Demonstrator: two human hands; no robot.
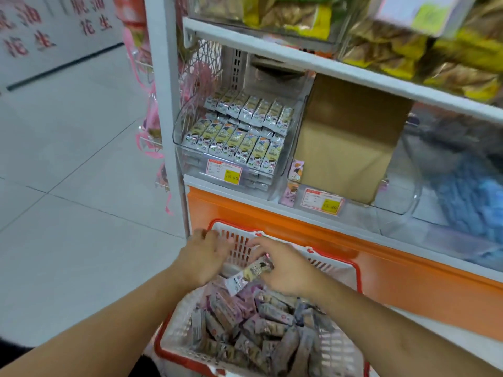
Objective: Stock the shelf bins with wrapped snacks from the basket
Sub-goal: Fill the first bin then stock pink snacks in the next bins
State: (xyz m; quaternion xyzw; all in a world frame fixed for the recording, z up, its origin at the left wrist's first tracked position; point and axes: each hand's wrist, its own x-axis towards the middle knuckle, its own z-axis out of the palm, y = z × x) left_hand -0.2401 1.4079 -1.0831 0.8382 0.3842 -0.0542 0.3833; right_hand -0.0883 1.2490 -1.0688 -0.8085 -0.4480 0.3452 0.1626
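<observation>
Wrapped snacks [245, 330] fill the red-rimmed basket [353, 270] near the orange shelf base. The right hand [285, 268] pinches one snack bar [249, 274] above the pile; the left hand [202, 257] reaches in beside it, fingers loosely curled. The far left clear bin [187, 148] holds neat rows.

White shelf [272, 197] with 2 clear bins [187, 148]; red basket [356, 270] on tiled floor [81, 213].

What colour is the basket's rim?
Red-orange rim, white slotted walls; the head view shows it.
</observation>
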